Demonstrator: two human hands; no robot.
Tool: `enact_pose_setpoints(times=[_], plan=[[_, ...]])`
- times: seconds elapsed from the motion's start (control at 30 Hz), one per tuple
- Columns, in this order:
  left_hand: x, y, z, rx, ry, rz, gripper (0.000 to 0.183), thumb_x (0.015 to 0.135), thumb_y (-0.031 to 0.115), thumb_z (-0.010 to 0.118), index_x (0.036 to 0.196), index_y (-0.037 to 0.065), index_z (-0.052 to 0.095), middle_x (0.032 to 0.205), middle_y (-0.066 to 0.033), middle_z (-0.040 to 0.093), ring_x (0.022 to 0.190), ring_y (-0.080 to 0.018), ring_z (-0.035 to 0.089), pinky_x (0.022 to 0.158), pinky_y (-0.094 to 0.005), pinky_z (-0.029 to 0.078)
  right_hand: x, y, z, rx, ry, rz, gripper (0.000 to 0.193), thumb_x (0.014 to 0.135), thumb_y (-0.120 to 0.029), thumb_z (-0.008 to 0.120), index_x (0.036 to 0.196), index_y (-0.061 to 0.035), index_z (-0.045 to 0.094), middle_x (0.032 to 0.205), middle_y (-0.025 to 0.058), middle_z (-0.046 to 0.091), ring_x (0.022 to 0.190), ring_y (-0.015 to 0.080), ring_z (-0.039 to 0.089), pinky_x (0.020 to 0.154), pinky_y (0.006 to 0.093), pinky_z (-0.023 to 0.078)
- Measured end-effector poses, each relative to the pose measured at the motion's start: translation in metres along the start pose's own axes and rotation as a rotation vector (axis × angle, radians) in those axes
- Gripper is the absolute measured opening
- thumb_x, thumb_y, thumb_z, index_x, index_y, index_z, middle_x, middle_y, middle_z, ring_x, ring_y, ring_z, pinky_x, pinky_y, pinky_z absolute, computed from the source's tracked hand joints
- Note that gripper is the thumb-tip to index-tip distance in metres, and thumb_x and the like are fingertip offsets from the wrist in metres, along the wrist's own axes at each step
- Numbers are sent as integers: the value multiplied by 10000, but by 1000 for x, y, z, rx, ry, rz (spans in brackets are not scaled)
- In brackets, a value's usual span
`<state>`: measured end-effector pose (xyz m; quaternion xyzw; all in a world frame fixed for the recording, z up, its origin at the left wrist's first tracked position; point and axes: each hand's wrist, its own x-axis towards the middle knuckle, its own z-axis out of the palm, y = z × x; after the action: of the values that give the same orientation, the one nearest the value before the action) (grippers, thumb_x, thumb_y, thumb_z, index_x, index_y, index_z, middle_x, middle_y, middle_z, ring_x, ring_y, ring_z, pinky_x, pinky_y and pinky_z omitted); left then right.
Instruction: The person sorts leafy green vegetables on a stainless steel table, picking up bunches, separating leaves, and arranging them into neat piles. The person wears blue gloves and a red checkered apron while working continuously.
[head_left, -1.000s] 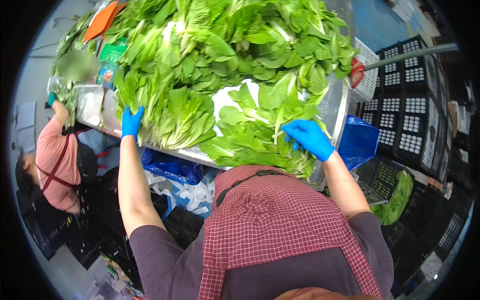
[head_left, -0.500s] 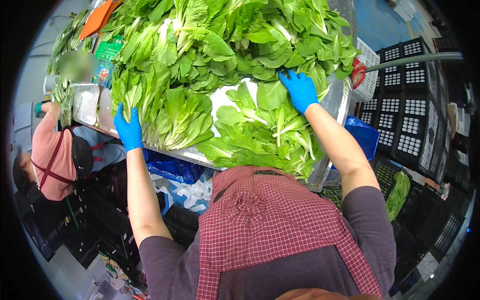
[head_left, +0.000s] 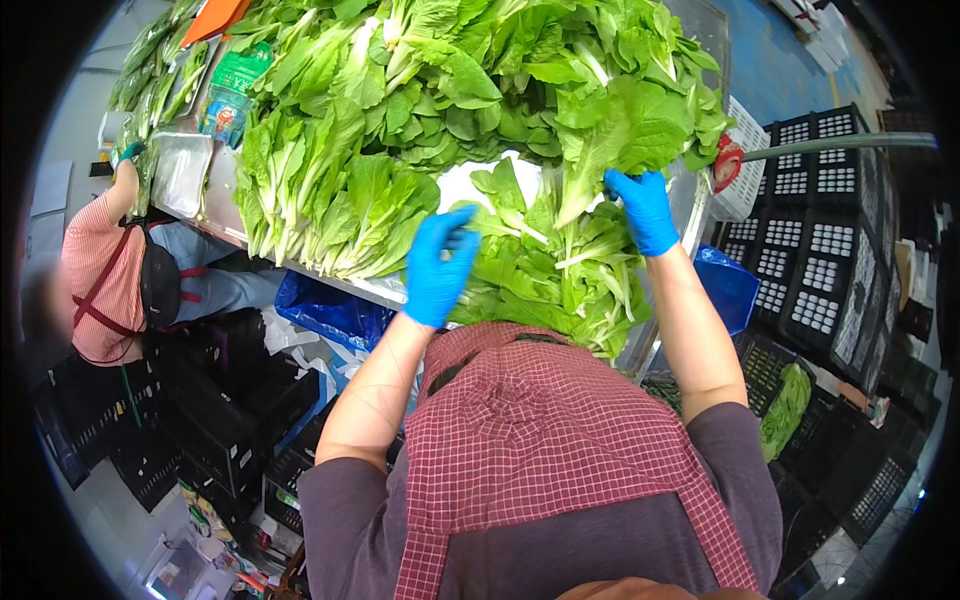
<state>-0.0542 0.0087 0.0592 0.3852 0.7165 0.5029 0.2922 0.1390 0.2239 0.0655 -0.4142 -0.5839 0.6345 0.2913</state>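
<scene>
My left hand (head_left: 440,265), in a blue glove, hovers over the near edge of the leaf pile with its fingers apart and nothing in them. My right hand (head_left: 646,212), gloved the same, is closed at the lower end of a large leafy green (head_left: 628,125), which fans out above the fingers. Between the hands lie loose leaves and pale stems (head_left: 560,270). A white patch (head_left: 465,187) shows among them. Left of it, a row of leafy green heads (head_left: 340,215) lies with the stems toward me. A large heap of leafy greens (head_left: 450,80) covers the far side.
The metal table (head_left: 225,200) has a steel tray (head_left: 182,175) and a green packet (head_left: 232,90) on its left. Another person (head_left: 105,270) stands there. Blue-lined bins (head_left: 335,310) sit below the edge. Black crates (head_left: 815,240) and a white basket (head_left: 742,150) stand at right.
My left hand has left the row of heads at the left and moved right, over the loose leaves. My right hand has shifted slightly right and closed on a leafy green, now raised.
</scene>
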Motion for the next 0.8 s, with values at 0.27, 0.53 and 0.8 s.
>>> enact_pose_setpoints(times=[0.27, 0.53, 0.8], plan=[[-2, 17, 66, -620, -527, -528, 309, 825, 167, 634, 1081, 8, 570, 899, -52, 637, 731, -97, 568, 641, -215, 454, -59, 11, 22, 358, -64, 217, 270, 795, -225, 663, 936, -3, 602, 748, 45, 601, 622, 122, 552, 559, 255, 441], [-20, -4, 75, -575, -233, -568, 237, 778, 74, 670, 987, 12, 576, 858, -62, 632, 710, -108, 569, 634, -220, 455, -110, 40, 44, 28, -138, 361, 314, 752, -103, 702, 1008, 32, 580, 803, 51, 631, 658, 105, 578, 605, 226, 478], [-27, -8, 82, -644, -208, -486, 365, 759, 15, 661, 1092, -1, 512, 936, -95, 624, 794, -144, 601, 708, -245, 482, -123, 61, 48, 64, -202, 332, 205, 839, -77, 577, 1021, 15, 567, 820, 76, 638, 680, 134, 615, 591, 248, 508]])
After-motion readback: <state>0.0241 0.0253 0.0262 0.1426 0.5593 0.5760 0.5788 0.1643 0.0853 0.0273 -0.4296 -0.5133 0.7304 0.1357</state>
